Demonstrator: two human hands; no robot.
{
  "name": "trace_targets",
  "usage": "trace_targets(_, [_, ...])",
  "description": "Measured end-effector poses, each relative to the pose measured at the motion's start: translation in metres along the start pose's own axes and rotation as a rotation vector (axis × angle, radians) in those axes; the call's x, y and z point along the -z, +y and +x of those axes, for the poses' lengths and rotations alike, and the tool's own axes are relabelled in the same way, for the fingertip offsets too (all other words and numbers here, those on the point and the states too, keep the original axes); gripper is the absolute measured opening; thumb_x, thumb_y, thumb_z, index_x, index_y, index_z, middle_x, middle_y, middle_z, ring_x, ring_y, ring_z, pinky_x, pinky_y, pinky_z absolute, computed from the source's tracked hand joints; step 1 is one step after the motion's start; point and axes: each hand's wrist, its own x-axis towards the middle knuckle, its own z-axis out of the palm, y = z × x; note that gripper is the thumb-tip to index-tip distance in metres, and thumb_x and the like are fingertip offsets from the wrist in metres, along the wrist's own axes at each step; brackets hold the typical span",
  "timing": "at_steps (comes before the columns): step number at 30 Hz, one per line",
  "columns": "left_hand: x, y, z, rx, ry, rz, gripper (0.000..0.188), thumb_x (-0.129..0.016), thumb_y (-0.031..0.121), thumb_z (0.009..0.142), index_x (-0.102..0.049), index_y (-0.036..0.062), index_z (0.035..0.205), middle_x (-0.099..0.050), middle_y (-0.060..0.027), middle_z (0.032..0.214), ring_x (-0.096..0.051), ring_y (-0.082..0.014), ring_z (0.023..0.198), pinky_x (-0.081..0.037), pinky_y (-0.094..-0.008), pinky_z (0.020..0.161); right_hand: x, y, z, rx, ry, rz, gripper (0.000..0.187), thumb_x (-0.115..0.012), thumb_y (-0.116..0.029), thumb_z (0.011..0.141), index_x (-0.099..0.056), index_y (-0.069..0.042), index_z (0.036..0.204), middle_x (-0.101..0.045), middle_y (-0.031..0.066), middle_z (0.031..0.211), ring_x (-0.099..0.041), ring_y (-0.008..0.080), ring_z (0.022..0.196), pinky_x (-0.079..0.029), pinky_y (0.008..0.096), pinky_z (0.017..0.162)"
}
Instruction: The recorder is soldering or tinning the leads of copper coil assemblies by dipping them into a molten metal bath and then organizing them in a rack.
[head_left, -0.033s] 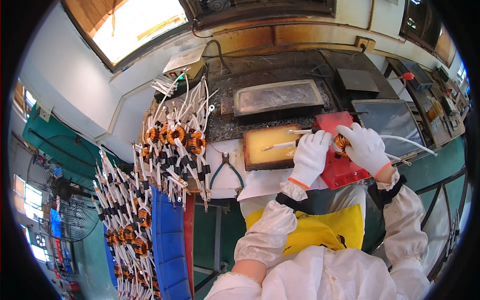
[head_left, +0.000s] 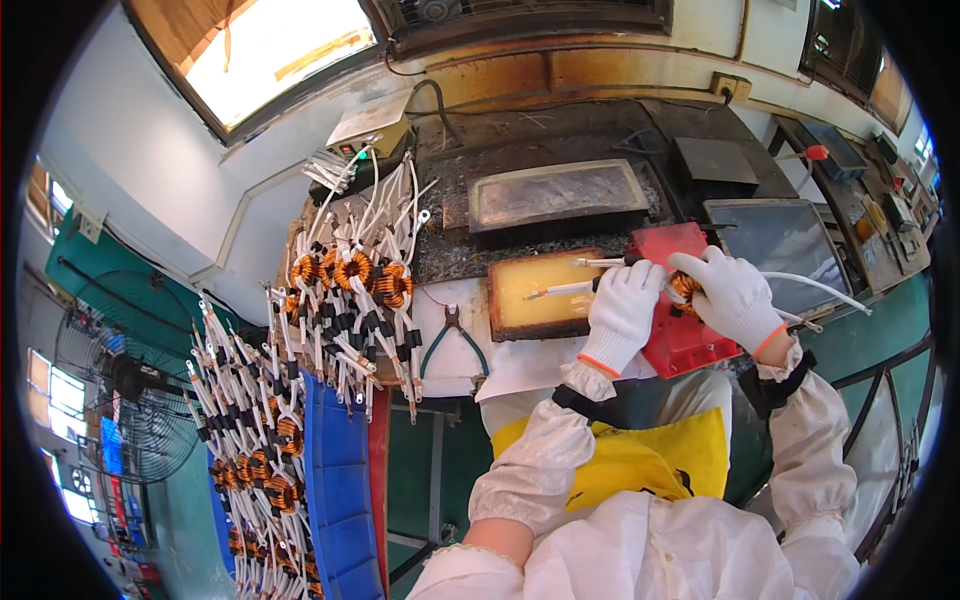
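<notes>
A copper-wound toroidal coil (head_left: pixel 684 287) with white cable leads is held between my gloved hands, over a red plastic tray (head_left: pixel 690 340). My right hand (head_left: pixel 728 292) has its fingers closed around the coil's ring. On the near side of the ring, my left hand (head_left: pixel 627 305) is closed on the coil's leads by their black sleeves. Two lead ends (head_left: pixel 560 291) stick out past my left hand, above a shallow pan (head_left: pixel 515 314) of yellowish material. Another white lead (head_left: pixel 820 284) runs out to the right beyond my right hand.
Many similar coils (head_left: pixel 353 270) are heaped left of the pan, and more fill a blue crate (head_left: pixel 340 480). Green-handled pliers (head_left: pixel 453 335) lie on white paper. Behind the pan stands a rectangular metal-topped pot (head_left: pixel 557 195). A standing fan (head_left: pixel 130 375) is at far left.
</notes>
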Motion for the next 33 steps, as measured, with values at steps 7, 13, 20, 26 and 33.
trace_targets(7, [0.009, 0.009, 0.011, -0.095, 0.021, 0.145, 0.039, -0.054, 0.015, 0.078, -0.054, 0.0074, 0.117, -0.054, -0.0104, 0.115, -0.052, -0.0275, 0.109, -0.039, -0.0404, 0.101, -0.011, -0.006, -0.005, -0.117, 0.046, 0.016, 0.035, -0.059, -0.013, 0.083, -0.056, -0.024, 0.117, -0.056, 0.0140, 0.089, -0.063, 0.0330, 0.072, -0.051, 0.0425, 0.062])
trace_targets(13, [0.028, 0.027, -0.042, -0.055, 0.123, -0.128, 0.041, -0.061, 0.006, 0.076, -0.056, 0.0094, 0.116, -0.054, -0.0123, 0.122, -0.052, -0.0323, 0.111, -0.043, -0.0427, 0.097, -0.030, 0.003, 0.027, -0.204, 0.144, -0.003, 0.025, -0.058, -0.014, 0.085, -0.056, -0.019, 0.109, -0.056, 0.0170, 0.086, -0.063, 0.0337, 0.070, -0.051, 0.0439, 0.061])
trace_targets(20, [0.058, 0.012, -0.127, 0.199, -0.169, -0.517, 0.029, -0.056, 0.001, 0.084, -0.061, 0.0090, 0.111, -0.061, -0.0104, 0.114, -0.060, -0.0307, 0.100, -0.047, -0.0380, 0.090, -0.042, 0.013, 0.060, -0.270, 0.173, -0.013, 0.019, -0.058, -0.019, 0.086, -0.058, -0.018, 0.105, -0.057, 0.0171, 0.083, -0.063, 0.0333, 0.065, -0.051, 0.0432, 0.056])
trace_targets(26, [0.066, -0.011, -0.172, 0.794, -0.552, -1.473, 0.027, -0.049, 0.012, 0.098, -0.055, -0.0035, 0.119, -0.059, -0.0117, 0.117, -0.061, -0.0212, 0.104, -0.047, -0.0309, 0.095, -0.045, 0.013, 0.075, -0.285, 0.133, -0.039, 0.015, -0.058, -0.022, 0.087, -0.061, -0.017, 0.100, -0.058, 0.0158, 0.080, -0.063, 0.0331, 0.067, -0.051, 0.0425, 0.059])
trace_targets(33, [0.023, -0.023, -0.223, 1.008, -0.547, -2.077, 0.030, -0.052, 0.013, 0.097, -0.053, -0.0002, 0.124, -0.059, -0.0123, 0.120, -0.061, -0.0217, 0.105, -0.050, -0.0337, 0.092, -0.044, 0.015, 0.083, -0.266, 0.122, -0.008, 0.012, -0.058, -0.022, 0.085, -0.062, -0.016, 0.096, -0.059, 0.0172, 0.082, -0.064, 0.0353, 0.070, -0.051, 0.0445, 0.060])
